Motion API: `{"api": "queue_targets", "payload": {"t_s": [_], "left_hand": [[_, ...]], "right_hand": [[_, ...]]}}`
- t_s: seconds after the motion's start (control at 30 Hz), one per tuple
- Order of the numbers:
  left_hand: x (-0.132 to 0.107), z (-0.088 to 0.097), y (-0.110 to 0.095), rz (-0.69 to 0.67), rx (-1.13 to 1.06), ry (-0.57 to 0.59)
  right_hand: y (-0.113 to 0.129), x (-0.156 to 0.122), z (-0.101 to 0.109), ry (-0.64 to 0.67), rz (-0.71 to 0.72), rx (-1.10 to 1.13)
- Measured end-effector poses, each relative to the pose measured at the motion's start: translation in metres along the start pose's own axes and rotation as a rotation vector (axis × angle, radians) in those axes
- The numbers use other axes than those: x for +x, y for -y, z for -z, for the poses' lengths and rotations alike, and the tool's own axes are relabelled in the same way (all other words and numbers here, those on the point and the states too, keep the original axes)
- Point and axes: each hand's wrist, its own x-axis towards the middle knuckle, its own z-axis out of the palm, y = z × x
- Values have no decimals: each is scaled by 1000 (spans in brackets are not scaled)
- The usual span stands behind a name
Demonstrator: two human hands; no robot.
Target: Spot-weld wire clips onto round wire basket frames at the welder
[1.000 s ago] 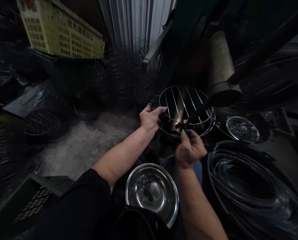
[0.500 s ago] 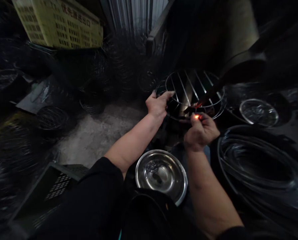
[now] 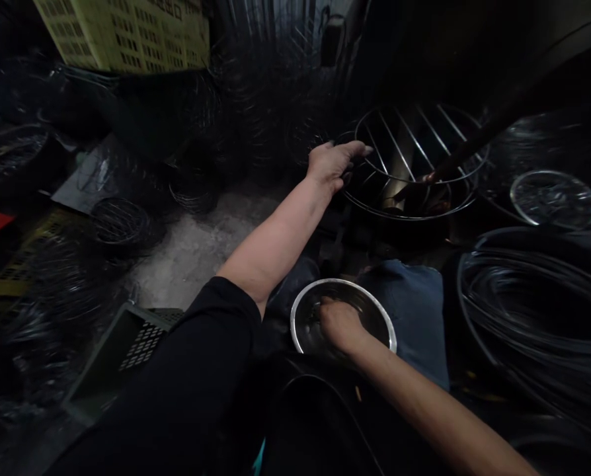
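Observation:
My left hand [image 3: 334,164] grips the left rim of a round wire rack [image 3: 414,178], its thumb lying over the top ring and its fingers curled below. The rack has two rings with parallel bars across the upper one. A dark slanting metal bar [image 3: 467,151] reaches down to the rack's near side, and a thicker pale bar [image 3: 399,168] shows under the rack's bars. My right hand [image 3: 342,322] is down inside a shiny steel bowl [image 3: 303,294] in front of my body. Its fingertips are hidden, so I cannot see whether they hold anything.
To the right of the bowl lies blue cloth [image 3: 414,311]. A dark tub with coiled wire [image 3: 538,297] stands at the right, a wire ring [image 3: 556,198] behind it. At the left are a green crate [image 3: 107,363], wire bundles [image 3: 119,221] and a yellow crate [image 3: 127,33].
My right hand has left the rack's near edge and dropped into the bowl. The orange glow at its fingertips is gone. My left hand still holds the rack; the view has shifted.

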Motion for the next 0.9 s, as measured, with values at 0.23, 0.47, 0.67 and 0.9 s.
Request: {"api": "queue_targets", "payload": {"t_s": [0.23,0.47,0.67,0.9], "left_hand": [[-31,11,9,-76,52,-19],[-52,20,18,-114,-25,21],[-59,18,27,-194,-56,37],[-64,12,32,-222,-78,14]], "right_hand": [[0,-1,4,77,22,34],[-1,-12,15,61,11,101],[-69,-34,70,-653,-45,471],[-91,-8,118,-1351,-292,610]]}}
